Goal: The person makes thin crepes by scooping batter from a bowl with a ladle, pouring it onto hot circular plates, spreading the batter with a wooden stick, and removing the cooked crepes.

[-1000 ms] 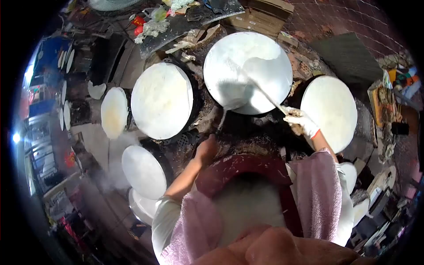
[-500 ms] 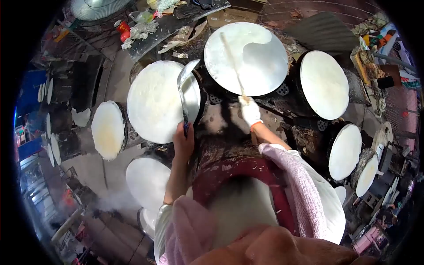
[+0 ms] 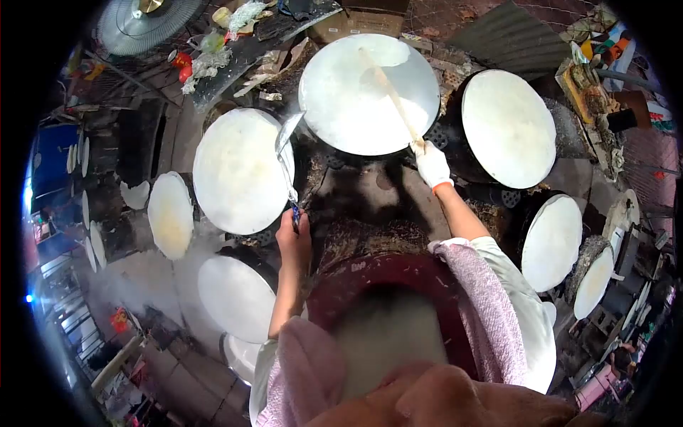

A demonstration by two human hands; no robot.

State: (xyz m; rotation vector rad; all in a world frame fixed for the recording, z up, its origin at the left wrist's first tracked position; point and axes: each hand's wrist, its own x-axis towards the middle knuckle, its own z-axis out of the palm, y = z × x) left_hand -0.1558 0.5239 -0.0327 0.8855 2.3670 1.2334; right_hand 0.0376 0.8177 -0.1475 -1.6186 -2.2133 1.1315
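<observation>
My left hand (image 3: 292,242) grips the blue handle of a metal ladle (image 3: 285,142), whose bowl hangs between two round griddles. In my right hand (image 3: 432,168), which wears a white glove, is a long wooden spreader (image 3: 391,92). It reaches across the top middle griddle (image 3: 331,117), its far end in the pale batter (image 3: 341,64) there. A pale round sheet covers the griddle at the left (image 3: 238,171); another covers the griddle at the right (image 3: 509,128). Directly before me stands a dark red tub (image 3: 334,292) holding a whitish liquid (image 3: 391,331).
More round griddles stand around me, including one at lower left (image 3: 235,295) and one at lower right (image 3: 551,242). A fan (image 3: 146,25) is at upper left, near a cluttered board (image 3: 235,64). Steam drifts at left.
My right hand has swung right with the spreader, now at the griddle's lower right edge. Batter covers more of that griddle's right side. The ladle has dropped slightly and tilted.
</observation>
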